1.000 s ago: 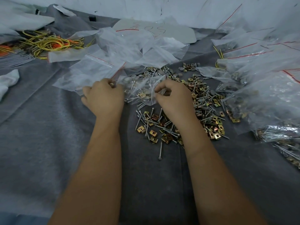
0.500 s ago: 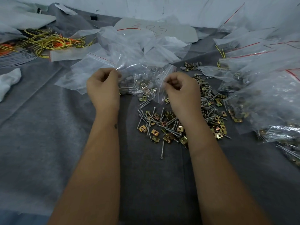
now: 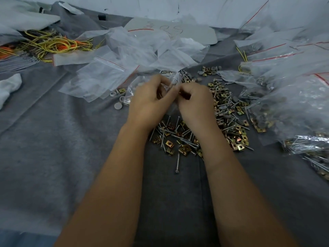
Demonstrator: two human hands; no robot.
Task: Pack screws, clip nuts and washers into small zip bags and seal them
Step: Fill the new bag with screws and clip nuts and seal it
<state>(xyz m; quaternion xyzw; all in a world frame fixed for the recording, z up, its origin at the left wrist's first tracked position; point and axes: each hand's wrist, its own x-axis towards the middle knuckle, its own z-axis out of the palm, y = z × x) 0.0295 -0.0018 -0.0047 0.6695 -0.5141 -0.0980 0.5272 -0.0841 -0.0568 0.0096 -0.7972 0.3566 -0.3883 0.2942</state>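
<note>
My left hand (image 3: 148, 102) and my right hand (image 3: 195, 104) meet at the middle of the grey cloth, both pinching a small clear zip bag (image 3: 173, 81) that holds screws and other parts. Most of the bag is hidden behind my fingers. Under and to the right of my hands lies a loose heap of silver screws (image 3: 178, 136), brass clip nuts (image 3: 238, 139) and grey washers (image 3: 227, 116). A single screw (image 3: 177, 163) lies apart nearer to me.
Empty zip bags with red seal lines (image 3: 106, 72) are piled behind my hands. Filled bags (image 3: 293, 104) are stacked at the right. Yellow and orange wire ties (image 3: 53, 43) lie at the back left, a white cloth (image 3: 8, 86) at the left edge, and two washers (image 3: 118, 106) left of my hands.
My hands have come together from wide apart; the bag that was stretched open between them is now bunched between my fingertips.
</note>
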